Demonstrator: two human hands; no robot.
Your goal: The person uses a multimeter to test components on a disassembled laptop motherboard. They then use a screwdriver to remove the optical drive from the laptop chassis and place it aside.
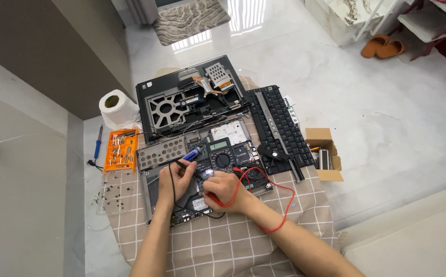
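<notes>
Left hand held a black probe, long side pointing down at the open laptop, right hand gripped a red probe beside it, meter just above.

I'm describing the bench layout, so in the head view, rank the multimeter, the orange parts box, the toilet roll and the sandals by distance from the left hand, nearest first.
From the left hand:
1. Multimeter, just right of it on the opened laptop.
2. Orange parts box, to the left.
3. Toilet roll, behind the box.
4. Sandals, far right on the floor.
</notes>
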